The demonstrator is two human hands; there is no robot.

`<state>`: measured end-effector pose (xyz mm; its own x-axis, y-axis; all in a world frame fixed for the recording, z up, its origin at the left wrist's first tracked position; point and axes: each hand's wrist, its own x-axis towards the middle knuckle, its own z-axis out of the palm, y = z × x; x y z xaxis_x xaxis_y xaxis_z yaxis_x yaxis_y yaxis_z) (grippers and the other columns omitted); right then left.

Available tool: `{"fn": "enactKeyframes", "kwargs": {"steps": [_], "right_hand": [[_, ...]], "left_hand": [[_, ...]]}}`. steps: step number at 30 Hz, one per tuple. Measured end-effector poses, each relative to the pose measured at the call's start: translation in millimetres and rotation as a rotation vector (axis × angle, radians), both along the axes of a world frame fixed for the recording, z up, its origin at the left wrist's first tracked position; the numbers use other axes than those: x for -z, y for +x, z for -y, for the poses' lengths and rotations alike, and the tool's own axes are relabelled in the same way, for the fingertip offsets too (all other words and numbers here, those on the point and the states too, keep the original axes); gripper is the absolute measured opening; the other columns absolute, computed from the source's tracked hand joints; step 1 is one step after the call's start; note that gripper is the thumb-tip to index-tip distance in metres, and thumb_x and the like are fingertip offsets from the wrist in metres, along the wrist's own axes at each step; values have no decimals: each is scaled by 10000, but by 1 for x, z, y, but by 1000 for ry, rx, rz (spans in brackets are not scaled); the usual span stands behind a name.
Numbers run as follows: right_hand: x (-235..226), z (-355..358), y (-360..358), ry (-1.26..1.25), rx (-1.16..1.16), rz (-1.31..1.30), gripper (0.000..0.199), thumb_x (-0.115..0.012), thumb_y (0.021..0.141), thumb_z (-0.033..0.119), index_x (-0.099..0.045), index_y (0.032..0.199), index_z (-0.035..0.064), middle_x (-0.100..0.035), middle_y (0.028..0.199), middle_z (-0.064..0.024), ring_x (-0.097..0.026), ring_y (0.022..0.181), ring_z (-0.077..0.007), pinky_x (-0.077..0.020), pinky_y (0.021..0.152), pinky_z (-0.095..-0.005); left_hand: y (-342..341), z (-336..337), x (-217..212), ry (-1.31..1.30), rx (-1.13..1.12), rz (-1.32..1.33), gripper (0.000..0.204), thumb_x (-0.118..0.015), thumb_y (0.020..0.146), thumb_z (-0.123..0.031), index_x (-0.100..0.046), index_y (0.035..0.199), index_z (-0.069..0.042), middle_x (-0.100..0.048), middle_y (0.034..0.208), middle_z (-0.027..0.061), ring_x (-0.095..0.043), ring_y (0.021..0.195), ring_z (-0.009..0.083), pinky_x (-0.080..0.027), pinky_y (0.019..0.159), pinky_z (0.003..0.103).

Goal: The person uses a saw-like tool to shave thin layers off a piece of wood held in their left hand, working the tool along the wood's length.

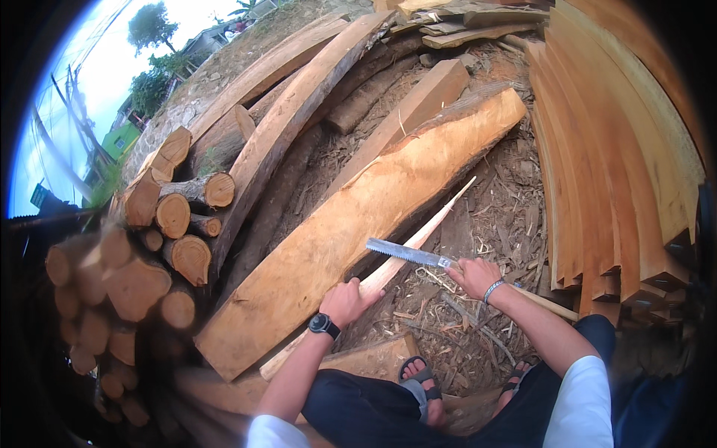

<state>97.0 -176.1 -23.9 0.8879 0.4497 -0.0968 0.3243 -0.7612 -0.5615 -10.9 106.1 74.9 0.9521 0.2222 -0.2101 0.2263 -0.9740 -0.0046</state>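
Observation:
My left hand (343,302) is closed around a long, pale strip of wood (429,227) that tapers to a thin point at its far end. The strip's lower end reaches back beneath my left forearm. In my right hand (476,279) is a hand saw (407,252), its grey toothed blade pointing left across the strip. A long light wooden handle runs from my right hand toward my right knee. Whether the blade touches the strip I cannot tell. Just left of the strip lies a broad, thick wooden slab (351,209) with bark along its edge.
Cut logs (173,215) are stacked at the left. Long curved boards (597,149) stand in a row at the right. Several beams (299,97) lie farther off. Shavings and bark (478,299) cover the ground around my sandalled feet (422,373).

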Motion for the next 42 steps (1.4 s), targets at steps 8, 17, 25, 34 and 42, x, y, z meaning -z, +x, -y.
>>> {"fn": "enactKeyframes", "kwargs": {"steps": [8, 17, 25, 34, 42], "right_hand": [[-2, 2, -2, -4, 18, -27, 621, -411, 964, 592, -677, 959, 30, -693, 904, -238, -670, 896, -433, -520, 805, -530], [6, 24, 25, 72, 132, -22, 594, -407, 972, 569, -674, 983, 39, -697, 906, -235, -674, 892, -429, -528, 795, -527], [1, 16, 20, 84, 81, -39, 597, -425, 966, 577, -670, 961, 33, -692, 897, -252, -681, 877, -409, -525, 769, -538], [0, -10, -9, -3, -61, 8, 604, -415, 968, 578, -670, 961, 31, -693, 888, -247, -681, 877, -405, -524, 772, -531], [-4, 23, 23, 32, 136, -14, 600, -420, 965, 579, -677, 959, 37, -689, 864, -257, -679, 857, -417, -526, 769, -527]], "left_hand": [[0, 5, -7, 28, -2, -54, 790, -546, 848, -692, -627, 967, 84, -671, 883, 316, -669, 891, 437, -528, 795, 492], [-1, 1, -4, 51, -1, -20, 779, -540, 852, -690, -631, 972, 73, -671, 887, 315, -671, 885, 433, -533, 785, 492], [1, 9, -7, 3, -1, 2, 794, -540, 847, -697, -628, 973, 82, -672, 877, 313, -672, 878, 436, -535, 780, 488], [2, 8, -4, 22, 12, -38, 794, -530, 852, -699, -625, 967, 82, -669, 869, 315, -668, 887, 436, -526, 792, 499], [1, 3, -2, 24, 11, 15, 781, -539, 852, -689, -633, 937, 81, -670, 842, 312, -671, 852, 440, -532, 771, 498]]}}
